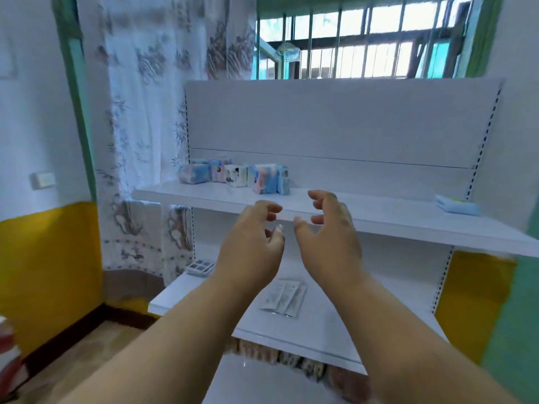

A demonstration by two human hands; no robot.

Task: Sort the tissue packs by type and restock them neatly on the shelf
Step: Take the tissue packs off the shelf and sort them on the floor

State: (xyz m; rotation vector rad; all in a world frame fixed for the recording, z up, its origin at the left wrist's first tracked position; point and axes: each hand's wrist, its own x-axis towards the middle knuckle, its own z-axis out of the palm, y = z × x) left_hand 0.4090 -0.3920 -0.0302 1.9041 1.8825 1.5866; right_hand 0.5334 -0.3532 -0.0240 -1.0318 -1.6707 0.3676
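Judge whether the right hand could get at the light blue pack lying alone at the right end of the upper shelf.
Probably yes: the right hand is open and empty, and nothing stands between it and the light blue pack on the upper shelf.

White, smooth, matt metal shelf (379,220); glossy pastel plastic-wrapped tissue packs (233,174); sheer printed cloth curtain (140,112); clear shiny plastic sachets (284,297).

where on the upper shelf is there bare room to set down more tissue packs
The widest bare stretch of the upper shelf runs between the cluster of tissue packs at the left end and the lone blue pack near the right upright. The strip in front of the cluster is free too. The left back corner is crowded.
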